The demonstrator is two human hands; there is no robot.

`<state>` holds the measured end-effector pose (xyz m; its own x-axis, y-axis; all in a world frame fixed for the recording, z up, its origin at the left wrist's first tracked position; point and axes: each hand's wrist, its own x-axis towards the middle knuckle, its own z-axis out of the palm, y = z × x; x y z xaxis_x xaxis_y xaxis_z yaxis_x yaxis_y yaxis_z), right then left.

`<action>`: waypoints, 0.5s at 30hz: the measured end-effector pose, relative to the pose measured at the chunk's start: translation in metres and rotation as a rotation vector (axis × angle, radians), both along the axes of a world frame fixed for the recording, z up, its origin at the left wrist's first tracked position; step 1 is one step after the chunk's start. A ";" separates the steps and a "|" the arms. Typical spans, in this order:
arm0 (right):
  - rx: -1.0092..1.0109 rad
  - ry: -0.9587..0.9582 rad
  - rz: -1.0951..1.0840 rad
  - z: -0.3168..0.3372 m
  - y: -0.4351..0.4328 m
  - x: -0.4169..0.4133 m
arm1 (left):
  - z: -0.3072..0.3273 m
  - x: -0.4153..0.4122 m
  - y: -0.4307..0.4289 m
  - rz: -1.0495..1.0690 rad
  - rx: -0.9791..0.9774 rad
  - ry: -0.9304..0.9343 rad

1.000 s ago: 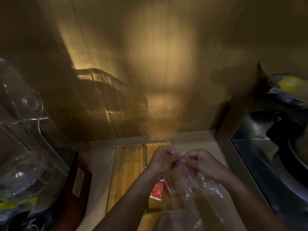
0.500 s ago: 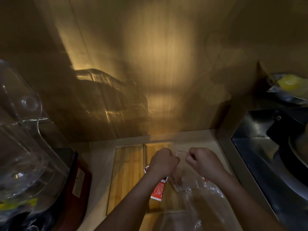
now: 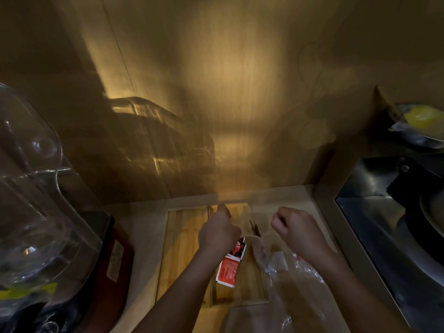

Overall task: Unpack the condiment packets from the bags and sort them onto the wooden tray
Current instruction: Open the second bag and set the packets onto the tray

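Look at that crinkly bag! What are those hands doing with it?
A person's left hand and right hand each pinch one side of the top of a clear plastic bag, held apart as if to open it. The bag hangs over a wooden tray on the counter. A couple of red condiment packets lie in one compartment of the tray. Something pale shows inside the bag, probably more packets.

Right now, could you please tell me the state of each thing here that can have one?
left hand: fingers curled, pinching one edge of the clear bag.
right hand: fingers curled, pinching the opposite edge.
clear bag: stretched between both hands, above the wooden tray.
red packets: out of the bag, lying in the tray.
wooden tray: flat on the counter.
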<state>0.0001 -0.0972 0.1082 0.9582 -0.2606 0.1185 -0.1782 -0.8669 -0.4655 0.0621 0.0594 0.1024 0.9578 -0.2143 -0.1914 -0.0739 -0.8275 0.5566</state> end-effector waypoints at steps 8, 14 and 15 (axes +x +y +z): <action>0.002 0.003 0.005 0.008 -0.013 0.001 | -0.014 0.005 0.011 -0.030 -0.095 -0.033; 0.238 0.016 0.066 0.018 -0.017 0.003 | 0.001 0.009 0.017 -0.099 -0.460 0.205; 0.255 0.005 0.086 0.022 -0.017 0.003 | 0.006 0.008 0.021 -0.137 -0.578 0.284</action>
